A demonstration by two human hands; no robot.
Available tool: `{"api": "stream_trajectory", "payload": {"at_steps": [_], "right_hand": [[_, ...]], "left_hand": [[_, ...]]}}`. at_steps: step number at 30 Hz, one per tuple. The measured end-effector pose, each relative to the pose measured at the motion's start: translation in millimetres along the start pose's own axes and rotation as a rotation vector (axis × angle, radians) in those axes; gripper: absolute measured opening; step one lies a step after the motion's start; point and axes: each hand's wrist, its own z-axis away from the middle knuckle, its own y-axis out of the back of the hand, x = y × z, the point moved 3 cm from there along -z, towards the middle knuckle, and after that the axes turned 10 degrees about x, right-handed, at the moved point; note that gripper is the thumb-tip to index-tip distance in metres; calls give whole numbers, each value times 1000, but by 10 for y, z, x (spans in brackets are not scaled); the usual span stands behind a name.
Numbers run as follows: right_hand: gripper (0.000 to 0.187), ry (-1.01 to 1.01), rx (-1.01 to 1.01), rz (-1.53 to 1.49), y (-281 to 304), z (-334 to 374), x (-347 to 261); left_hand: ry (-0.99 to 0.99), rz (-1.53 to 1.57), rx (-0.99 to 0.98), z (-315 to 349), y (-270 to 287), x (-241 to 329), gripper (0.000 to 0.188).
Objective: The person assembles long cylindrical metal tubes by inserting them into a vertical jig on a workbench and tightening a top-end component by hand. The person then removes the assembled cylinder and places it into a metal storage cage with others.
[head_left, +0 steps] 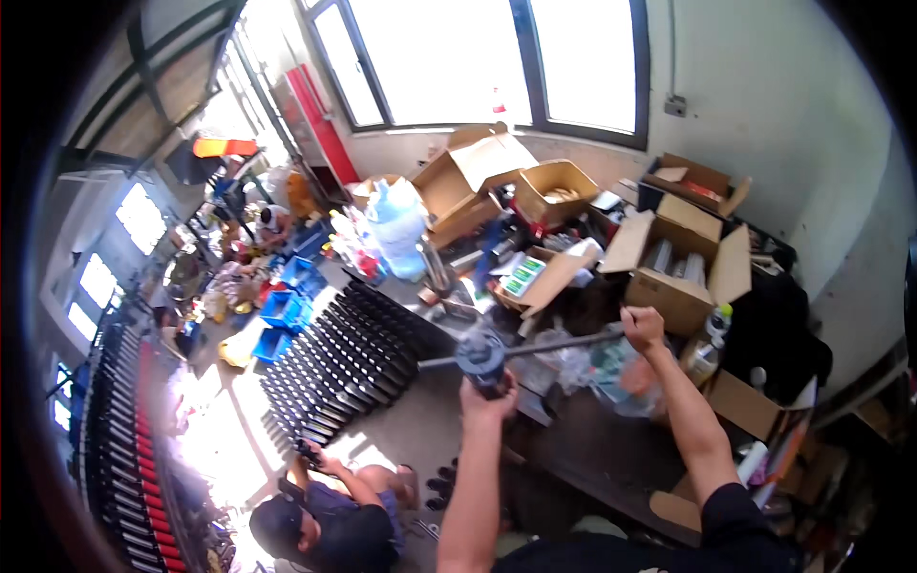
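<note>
My left hand (489, 403) is closed around the lower part of a dark grey cylindrical part (480, 353), held upright above the bench. A long dark metal bar (573, 344) crosses at the cylinder and sticks out on both sides. Whether it passes through the part or behind it, I cannot tell. At the bar's right end my right hand (644, 328) is closed in a fist around it. Below and behind the bar lie clear plastic bags (621, 377) on the dark workbench (597, 458).
Open cardboard boxes (659, 301) and clutter crowd the bench below the window. Left of my hands stands a stack of black tubes (334, 368), with blue bins (282, 308) beyond. A person in a dark cap (277, 525) sits low at the lower left.
</note>
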Motion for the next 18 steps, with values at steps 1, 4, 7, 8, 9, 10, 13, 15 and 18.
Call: {"api": "stream_trajectory", "payload": {"at_steps": [1,4,7,8,9,10,13,15,18], "right_hand": [[36,17,47,6,137,68,31],[44,-128,94,100,1029,338,439],[55,-275,34,171,2070,1350,1209],[58,-362,-18,155,2289,1910,1345],[61,-458,-67,129,2468,2530,1389],[65,-571,-101,122,2519,3102,1178],[62,-806,-353,-114,2360,4536,359],[73,-1155,-440,27,2206,5260,-24],[80,-1211,-441,176,2082,5701,-472]], "left_hand": [[42,-4,16,-130,32,51,30],[-7,1,-91,96,226,88,24],[-78,-126,-341,1396,588,-419,28],[18,-208,-381,1470,777,-476,39],[103,-290,-422,1548,901,-520,52],[86,-313,-580,1610,931,-587,62],[-198,-498,-793,1893,721,-719,66],[-186,-556,-864,2013,597,-769,66],[-217,-601,-934,2114,475,-745,66]]}}
